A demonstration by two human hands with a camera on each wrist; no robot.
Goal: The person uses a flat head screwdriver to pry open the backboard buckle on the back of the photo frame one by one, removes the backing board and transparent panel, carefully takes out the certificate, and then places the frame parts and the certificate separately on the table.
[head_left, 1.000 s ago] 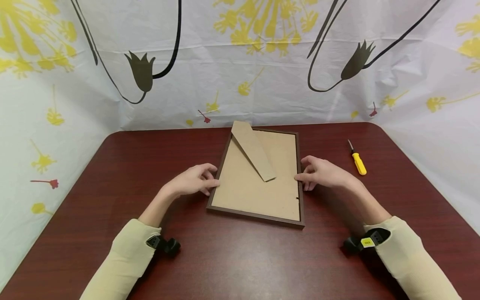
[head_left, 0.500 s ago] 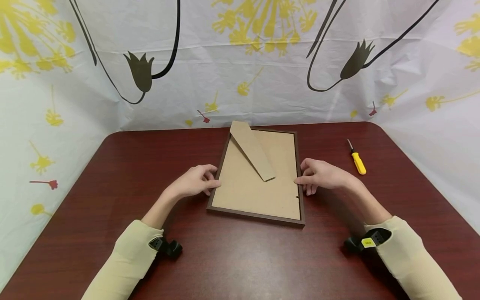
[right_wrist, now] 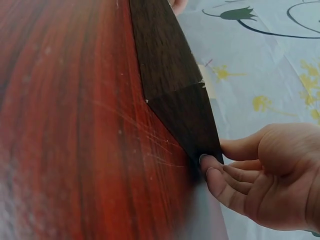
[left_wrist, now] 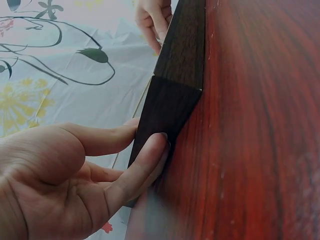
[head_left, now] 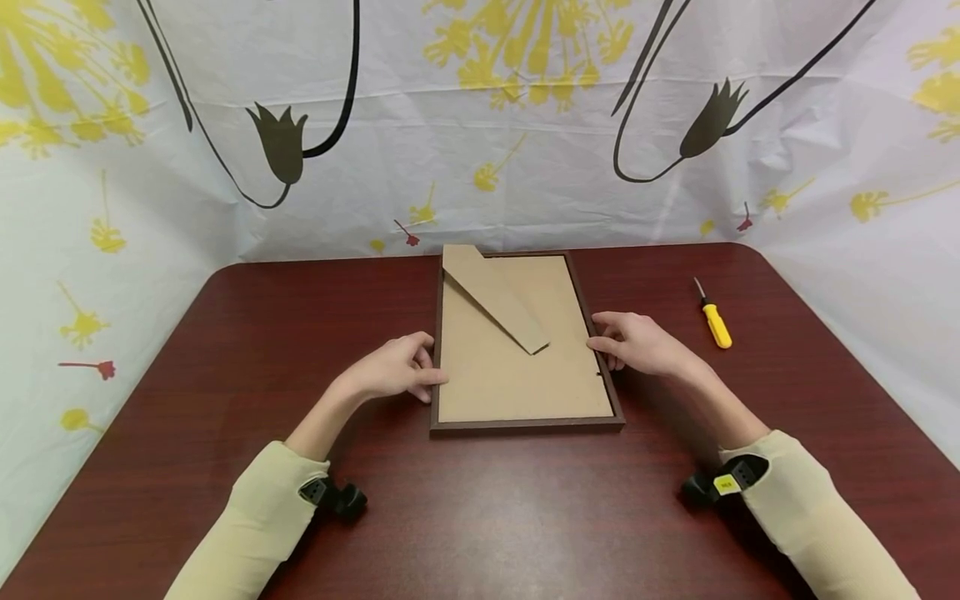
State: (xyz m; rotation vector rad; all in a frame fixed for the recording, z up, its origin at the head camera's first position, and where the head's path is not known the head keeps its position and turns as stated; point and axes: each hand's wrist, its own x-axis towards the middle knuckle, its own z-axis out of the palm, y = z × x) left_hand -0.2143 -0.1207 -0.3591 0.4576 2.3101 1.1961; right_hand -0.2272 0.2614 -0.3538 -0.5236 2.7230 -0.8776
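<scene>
A picture frame [head_left: 527, 426] with a dark brown wooden border lies back side up on the table. Over its tan backing board [head_left: 517, 379] an easel stand leg [head_left: 498, 300] slants from the far left corner toward the middle. My left hand [head_left: 393, 367] grips the left border, thumb on top and fingers along the outer side. On the opposite border my right hand [head_left: 637, 340] does the same, its thumb over the top edge. Both wrist views show fingertips pressed low on the frame's dark side [left_wrist: 162, 107], right at the tabletop.
A screwdriver [head_left: 717, 325] with a yellow handle lies at the right on the dark red wooden table [head_left: 525, 517]. Behind and on both sides hangs a white sheet [head_left: 420, 100] printed with flowers.
The picture frame has turned on the table: its near edge swung right and now runs nearly level, its far end shifted left. My right hand moved slightly away from me, the left slightly nearer.
</scene>
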